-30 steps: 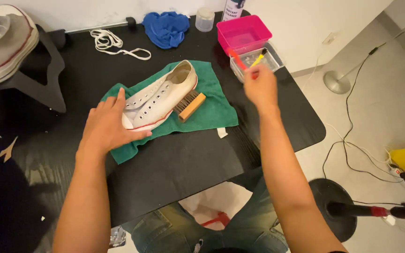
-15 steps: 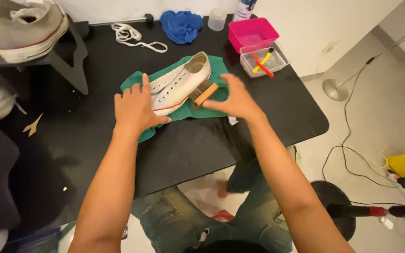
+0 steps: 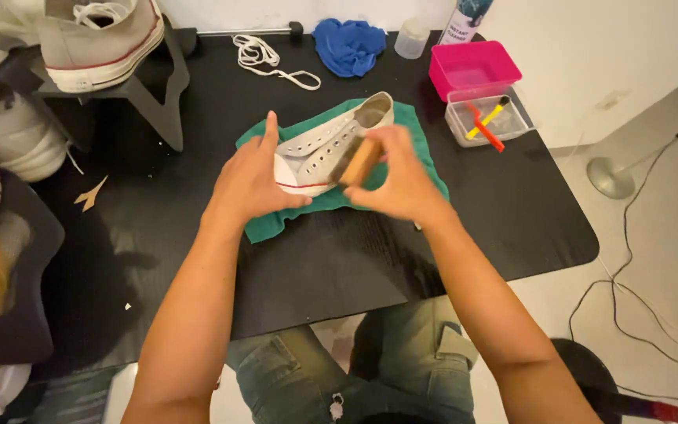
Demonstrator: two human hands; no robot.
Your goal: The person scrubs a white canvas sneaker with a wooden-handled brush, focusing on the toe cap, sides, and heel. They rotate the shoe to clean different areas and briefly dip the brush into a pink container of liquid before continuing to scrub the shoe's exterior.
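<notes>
**White canvas shoe under both hands**

White canvas shoe (image 3: 325, 148) lies unlaced on a green cloth (image 3: 421, 161), mid black table (image 3: 339, 259). Left hand (image 3: 251, 179) pressed flat on the shoe's toe end, fingers spread, clasping nothing. Right hand (image 3: 396, 174) closed around a wooden brush (image 3: 359, 162), held against the shoe's side. Beyond the shoe: loose white laces (image 3: 264, 59), crumpled blue rag (image 3: 347, 43). Right of the shoe: pink tub (image 3: 472, 69), clear tray (image 3: 515, 126).

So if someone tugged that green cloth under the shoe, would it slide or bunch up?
The green cloth looks soft and already wrinkled, so it would probably bunch. The shoe and left hand weigh on it, so it likely drags the shoe rather than sliding free.
</notes>
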